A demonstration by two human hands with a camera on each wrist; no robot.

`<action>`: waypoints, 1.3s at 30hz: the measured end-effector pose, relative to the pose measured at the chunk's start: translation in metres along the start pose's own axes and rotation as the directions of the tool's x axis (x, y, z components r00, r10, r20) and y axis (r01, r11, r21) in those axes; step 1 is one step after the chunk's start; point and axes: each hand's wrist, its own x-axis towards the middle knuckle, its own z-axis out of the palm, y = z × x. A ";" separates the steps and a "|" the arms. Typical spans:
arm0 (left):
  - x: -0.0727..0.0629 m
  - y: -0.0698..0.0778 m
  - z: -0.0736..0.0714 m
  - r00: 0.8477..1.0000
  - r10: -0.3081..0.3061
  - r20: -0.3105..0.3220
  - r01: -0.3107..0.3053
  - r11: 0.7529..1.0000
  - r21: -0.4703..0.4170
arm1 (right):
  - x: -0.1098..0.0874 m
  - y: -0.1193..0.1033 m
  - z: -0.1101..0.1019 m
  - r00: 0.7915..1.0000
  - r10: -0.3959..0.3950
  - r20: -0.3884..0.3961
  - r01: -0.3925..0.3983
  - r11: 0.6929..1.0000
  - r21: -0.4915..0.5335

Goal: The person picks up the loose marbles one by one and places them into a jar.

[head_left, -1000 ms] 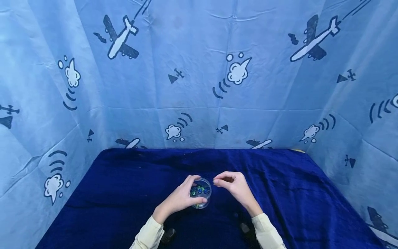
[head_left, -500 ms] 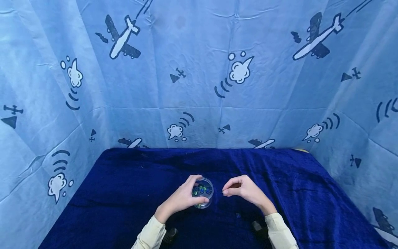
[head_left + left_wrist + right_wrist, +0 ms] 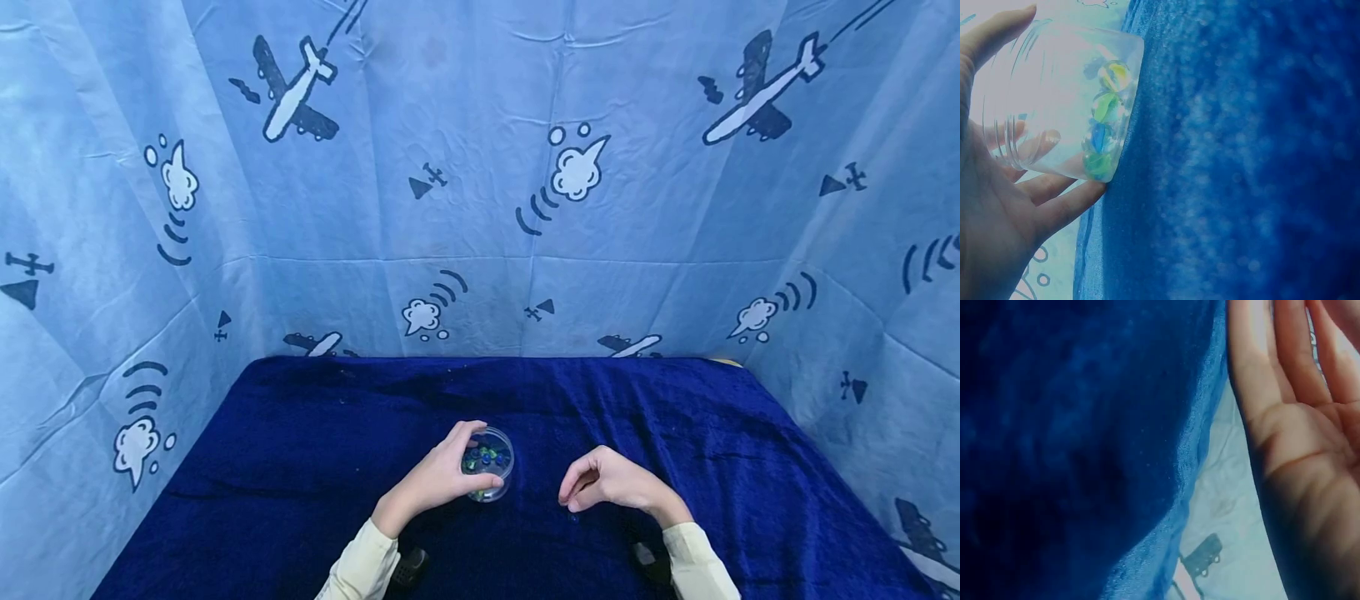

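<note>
My left hand (image 3: 442,468) grips a clear plastic jar (image 3: 504,487) from its left side, thumb in front and fingers behind. Several glass marbles (image 3: 1109,107) with yellow, green and blue swirls lie at the jar's base in the left wrist view. To the right of the jar, my right hand (image 3: 611,482) is lowered over the cloth with thumb and index fingertips close together. A small bluish marble (image 3: 574,517) shows right at those fingertips; whether they pinch it cannot be told. The right wrist view shows the palm (image 3: 1310,444), with the fingertips out of frame.
A dark blue velvet cloth (image 3: 360,433) covers the table. Light blue curtains (image 3: 480,208) printed with planes and clouds rise behind and at both sides. A dark device (image 3: 411,567) sits under the left wrist, another (image 3: 651,560) by the right wrist.
My right hand has moved away from the jar, rightward and down toward the marble on the cloth. The left hand keeps its hold on the jar, almost still.
</note>
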 end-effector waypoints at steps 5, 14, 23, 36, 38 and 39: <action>-0.002 0.000 0.000 1.000 -0.002 0.002 0.002 1.000 0.002 | -0.006 0.004 -0.003 0.999 0.004 0.047 -0.005 1.000 0.015; -0.006 -0.002 0.001 1.000 -0.007 0.005 0.007 1.000 0.000 | -0.012 0.007 0.001 0.991 0.012 0.135 -0.017 0.999 0.041; -0.009 -0.005 0.003 1.000 0.020 0.001 -0.020 1.000 0.008 | -0.008 0.005 0.012 0.994 -0.012 0.109 0.021 0.996 -0.082; -0.012 -0.006 0.004 0.999 0.047 -0.008 -0.047 0.999 0.022 | -0.007 0.000 0.024 0.999 -0.028 0.041 0.033 0.993 -0.115; -0.013 -0.006 0.005 0.999 0.048 -0.006 -0.048 0.999 0.022 | -0.007 0.000 0.025 1.000 -0.023 0.021 0.025 0.994 -0.105; -0.014 -0.006 0.005 0.999 0.048 -0.005 -0.048 0.999 0.021 | -0.008 0.000 0.026 1.000 -0.021 0.013 0.022 0.994 -0.104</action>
